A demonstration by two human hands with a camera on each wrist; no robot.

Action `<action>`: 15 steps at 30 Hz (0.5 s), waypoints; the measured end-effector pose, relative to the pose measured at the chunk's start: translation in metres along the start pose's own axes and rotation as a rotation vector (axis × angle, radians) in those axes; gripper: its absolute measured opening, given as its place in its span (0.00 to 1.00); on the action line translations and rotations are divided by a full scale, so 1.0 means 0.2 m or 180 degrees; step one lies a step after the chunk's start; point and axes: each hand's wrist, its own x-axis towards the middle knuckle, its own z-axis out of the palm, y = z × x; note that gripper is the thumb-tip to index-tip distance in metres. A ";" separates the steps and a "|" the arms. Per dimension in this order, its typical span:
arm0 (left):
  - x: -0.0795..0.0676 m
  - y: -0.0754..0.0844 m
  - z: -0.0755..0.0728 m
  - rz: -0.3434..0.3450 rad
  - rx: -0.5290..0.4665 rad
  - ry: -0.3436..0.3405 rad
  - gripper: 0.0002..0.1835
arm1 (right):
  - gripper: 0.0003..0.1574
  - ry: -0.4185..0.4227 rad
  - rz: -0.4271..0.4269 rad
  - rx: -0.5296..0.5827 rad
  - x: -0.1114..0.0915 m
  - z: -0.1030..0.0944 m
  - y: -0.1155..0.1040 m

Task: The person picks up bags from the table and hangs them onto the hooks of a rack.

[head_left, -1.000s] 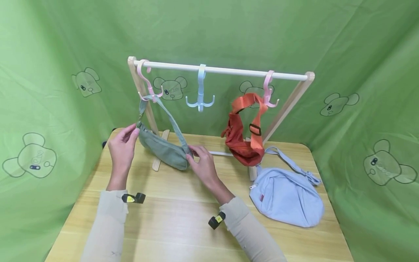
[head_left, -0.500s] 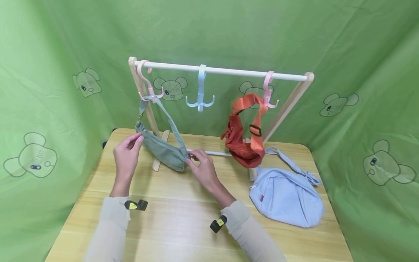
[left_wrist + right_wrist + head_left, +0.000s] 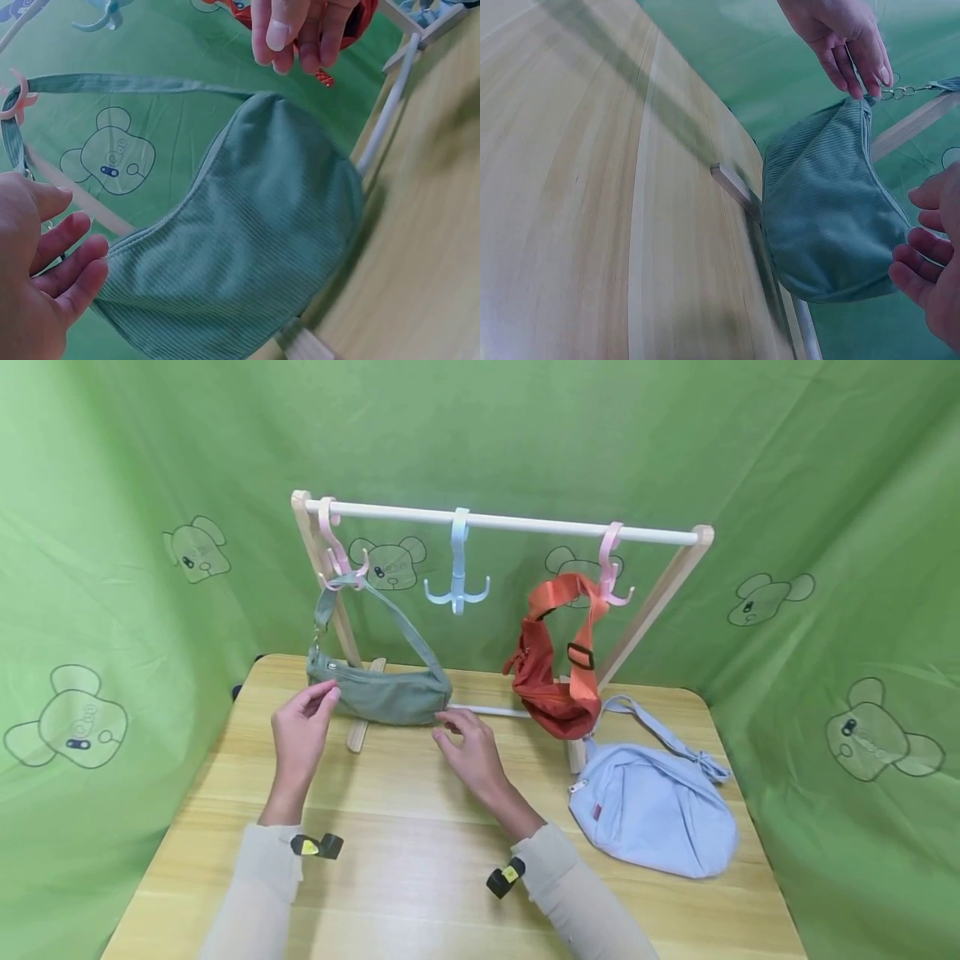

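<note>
A green corduroy shoulder bag hangs by its strap from the left pink hook. My left hand is just in front of the bag's left end, fingers loosely bent with nothing held. Beside the right end is my right hand, its fingers also relaxed and holding nothing. In the left wrist view the bag hangs between both hands. The right wrist view has the bag with its chain link near the left hand. Whether any fingertip still brushes the cloth I cannot tell.
A wooden rack with a white rail stands at the back of the table. A blue hook hangs mid-rail. On the right pink hook hangs a red bag. A light blue bag lies at the right.
Both hands have let go of the green bag and drawn back slightly toward me. The bag has swung, so its right end sits higher and farther right.
</note>
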 end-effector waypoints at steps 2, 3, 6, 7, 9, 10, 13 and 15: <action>-0.01 0.00 0.01 0.0018 -0.0010 -0.0028 0.15 | 0.18 0.0003 -0.0003 0.0002 -0.01 -0.01 0.01; -0.02 0.00 0.01 0.0023 -0.0023 -0.0036 0.15 | 0.18 0.0004 -0.0007 -0.0014 -0.01 -0.01 0.01; -0.04 -0.01 0.02 0.0044 -0.0054 -0.0056 0.14 | 0.18 -0.0022 -0.0023 -0.0012 -0.02 -0.02 0.03; -0.05 -0.01 0.03 0.0050 -0.0049 -0.0061 0.14 | 0.18 -0.0035 -0.0029 -0.0016 -0.03 -0.03 0.03; -0.06 -0.01 0.04 0.0056 -0.0075 -0.0080 0.14 | 0.18 -0.0058 -0.0031 -0.0012 -0.04 -0.04 0.05; -0.07 -0.01 0.04 0.0058 -0.0084 -0.0090 0.14 | 0.18 -0.0068 -0.0028 -0.0009 -0.04 -0.05 0.05; -0.08 -0.02 0.05 0.0051 -0.0101 -0.0116 0.14 | 0.18 -0.0089 -0.0003 -0.0047 -0.06 -0.07 0.06; -0.10 -0.03 0.06 0.0047 -0.0079 -0.0136 0.14 | 0.18 -0.0100 0.0029 -0.0082 -0.07 -0.09 0.07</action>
